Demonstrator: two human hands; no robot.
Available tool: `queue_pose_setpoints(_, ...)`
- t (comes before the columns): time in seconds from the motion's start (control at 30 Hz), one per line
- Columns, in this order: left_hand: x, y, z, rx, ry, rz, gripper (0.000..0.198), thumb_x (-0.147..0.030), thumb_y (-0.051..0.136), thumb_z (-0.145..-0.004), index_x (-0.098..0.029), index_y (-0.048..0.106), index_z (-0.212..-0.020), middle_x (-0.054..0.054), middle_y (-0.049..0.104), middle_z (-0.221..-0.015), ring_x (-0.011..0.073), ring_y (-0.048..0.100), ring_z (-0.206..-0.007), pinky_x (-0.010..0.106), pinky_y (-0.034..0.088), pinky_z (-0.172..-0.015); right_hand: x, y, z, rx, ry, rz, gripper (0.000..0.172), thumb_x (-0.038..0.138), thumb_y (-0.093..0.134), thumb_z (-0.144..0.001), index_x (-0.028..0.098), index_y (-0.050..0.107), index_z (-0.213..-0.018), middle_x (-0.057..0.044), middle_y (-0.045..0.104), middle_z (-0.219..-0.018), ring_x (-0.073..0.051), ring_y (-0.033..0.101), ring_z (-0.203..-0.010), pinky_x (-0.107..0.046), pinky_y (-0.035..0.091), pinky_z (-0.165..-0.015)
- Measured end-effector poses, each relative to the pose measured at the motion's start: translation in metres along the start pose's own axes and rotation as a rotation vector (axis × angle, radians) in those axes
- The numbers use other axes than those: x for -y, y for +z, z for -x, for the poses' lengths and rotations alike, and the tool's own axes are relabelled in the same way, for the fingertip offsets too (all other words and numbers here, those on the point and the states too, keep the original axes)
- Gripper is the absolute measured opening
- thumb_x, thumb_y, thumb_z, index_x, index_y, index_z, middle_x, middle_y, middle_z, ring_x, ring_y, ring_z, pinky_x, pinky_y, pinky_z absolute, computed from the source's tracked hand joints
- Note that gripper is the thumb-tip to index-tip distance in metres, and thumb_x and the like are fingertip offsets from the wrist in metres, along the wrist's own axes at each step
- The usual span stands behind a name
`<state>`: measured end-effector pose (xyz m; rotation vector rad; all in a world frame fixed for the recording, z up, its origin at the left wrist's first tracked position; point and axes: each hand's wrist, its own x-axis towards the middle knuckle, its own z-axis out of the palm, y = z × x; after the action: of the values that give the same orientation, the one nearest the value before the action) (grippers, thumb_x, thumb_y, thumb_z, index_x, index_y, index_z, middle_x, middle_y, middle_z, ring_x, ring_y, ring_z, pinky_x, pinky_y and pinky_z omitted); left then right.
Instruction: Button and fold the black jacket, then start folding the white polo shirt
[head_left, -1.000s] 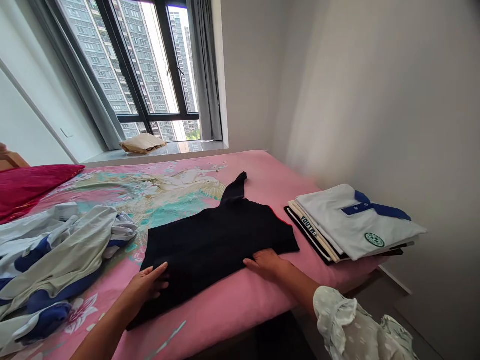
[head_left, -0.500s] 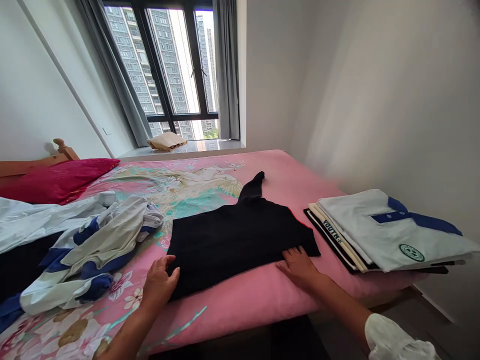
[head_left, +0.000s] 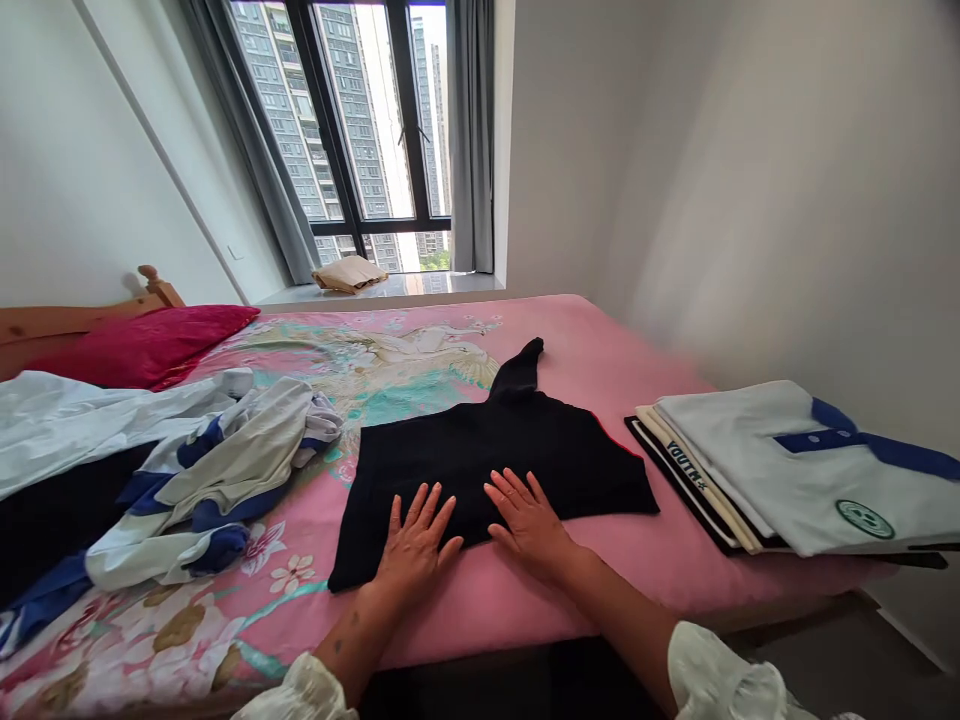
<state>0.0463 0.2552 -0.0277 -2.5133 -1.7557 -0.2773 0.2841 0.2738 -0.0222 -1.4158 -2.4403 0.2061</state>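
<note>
A black top (head_left: 442, 440) lies folded along the near edge of the bed (head_left: 555, 325), one sleeve (head_left: 516, 375) pointing toward the far edge. The left hand (head_left: 411, 556) and right hand (head_left: 529, 526) rest flat on it, fingers spread, gripping nothing; light, even pressure should smooth it without shifting layers. Rumpled clothes (head_left: 217, 480) lie left; a white polo shirt (head_left: 757, 465) tops the folded stack (head_left: 691, 478) at the near right corner.

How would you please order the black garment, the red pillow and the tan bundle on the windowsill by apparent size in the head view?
1. Black garment
2. Red pillow
3. Tan bundle; it lies farther off, so real sizes may differ less
</note>
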Motion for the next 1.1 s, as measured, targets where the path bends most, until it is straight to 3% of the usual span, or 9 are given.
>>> queue_pose_setpoints(0.1,0.005,0.007,0.005,0.063,-0.148,0.015,0.062,-0.055,0.035,-0.086,-0.026,0.031,-0.142,0.009,0.027,-0.151,0.0278,0.018,-0.140,0.058,0.010,-0.111,-0.013,0.016,-0.008,0.119,0.095,0.014,0.062,0.052,0.031,-0.091,0.020,0.028,-0.143,-0.005,0.022,-0.151,-0.023,0.014,-0.140,-0.052,0.004,-0.113)
queue_pose_setpoints(0.27,0.007,0.001,0.008,0.132,-0.193,0.083,0.066,-0.056,0.038,-0.084,-0.026,0.029,-0.142,0.009,0.025,-0.152,0.0254,0.018,-0.141,0.053,0.007,-0.113,-0.029,0.030,-0.002,0.112,0.112,0.054,0.066,0.057,0.023,-0.091,0.020,0.023,-0.145,-0.003,0.015,-0.153,-0.021,0.009,-0.141,-0.051,0.000,-0.113)
queue_pose_setpoints(0.43,0.010,-0.023,-0.011,0.192,-0.242,0.126,0.055,-0.056,0.037,-0.085,-0.025,0.052,-0.128,0.011,0.045,-0.141,0.0272,0.035,-0.133,0.056,0.019,-0.108,-0.023,0.023,-0.004,0.136,0.138,0.037,0.068,0.059,0.025,-0.090,0.020,0.023,-0.145,-0.004,0.017,-0.152,-0.022,0.009,-0.141,-0.052,0.000,-0.113)
queue_pose_setpoints(0.53,0.009,-0.030,-0.028,0.131,-0.214,0.109,0.048,-0.045,0.031,-0.089,-0.023,0.054,-0.125,0.008,0.045,-0.142,0.0249,0.031,-0.136,0.057,0.013,-0.110,-0.005,0.011,-0.018,0.157,0.201,-0.017,0.066,0.058,0.021,-0.091,0.019,0.030,-0.143,-0.007,0.026,-0.150,-0.025,0.016,-0.140,-0.055,0.003,-0.111)
queue_pose_setpoints(0.63,0.006,-0.023,-0.040,0.095,-0.112,0.080,0.047,-0.037,0.030,-0.091,-0.025,0.044,-0.134,0.005,0.034,-0.148,0.0225,0.023,-0.139,0.056,0.005,-0.112,0.019,0.006,-0.037,0.088,0.105,-0.066,0.060,0.051,0.013,-0.094,0.020,0.030,-0.143,-0.006,0.029,-0.149,-0.022,0.018,-0.139,-0.052,0.005,-0.112)
queue_pose_setpoints(0.73,0.008,-0.005,-0.042,0.145,-0.148,0.065,0.054,-0.047,0.034,-0.088,-0.026,0.037,-0.138,0.007,0.029,-0.150,0.0262,0.020,-0.140,0.060,0.004,-0.110,0.022,0.011,-0.054,0.112,-0.075,-0.070,0.057,0.049,0.015,-0.095,0.023,0.027,-0.144,-0.002,0.024,-0.151,-0.019,0.013,-0.140,-0.048,0.003,-0.113)
queue_pose_setpoints(0.87,0.018,0.017,-0.037,0.148,-0.270,0.041,0.066,-0.058,0.034,-0.084,-0.025,0.029,-0.142,0.009,0.020,-0.153,0.0270,0.015,-0.141,0.062,0.004,-0.109,-0.025,0.016,-0.053,0.160,0.053,0.013,0.064,0.057,0.018,-0.092,0.022,0.023,-0.145,-0.002,0.018,-0.153,-0.020,0.009,-0.141,-0.047,-0.002,-0.113)
queue_pose_setpoints(1.0,0.023,0.026,-0.037,0.117,-0.256,0.021,0.066,-0.057,0.033,-0.085,-0.025,0.028,-0.142,0.008,0.019,-0.153,0.0255,0.013,-0.142,0.060,0.002,-0.110,-0.082,0.009,-0.032,0.085,0.311,0.087,0.070,0.062,0.013,-0.090,0.021,0.017,-0.147,-0.004,0.015,-0.153,-0.021,0.006,-0.141,-0.050,-0.004,-0.112)
queue_pose_setpoints(1.1,0.024,0.029,-0.039,0.102,-0.259,0.014,0.067,-0.056,0.034,-0.084,-0.025,0.028,-0.143,0.007,0.019,-0.153,0.0252,0.014,-0.142,0.059,0.002,-0.110,-0.105,0.002,-0.021,0.084,0.380,0.104,0.072,0.062,0.011,-0.090,0.019,0.013,-0.147,-0.005,0.015,-0.153,-0.021,0.006,-0.141,-0.050,-0.002,-0.113)
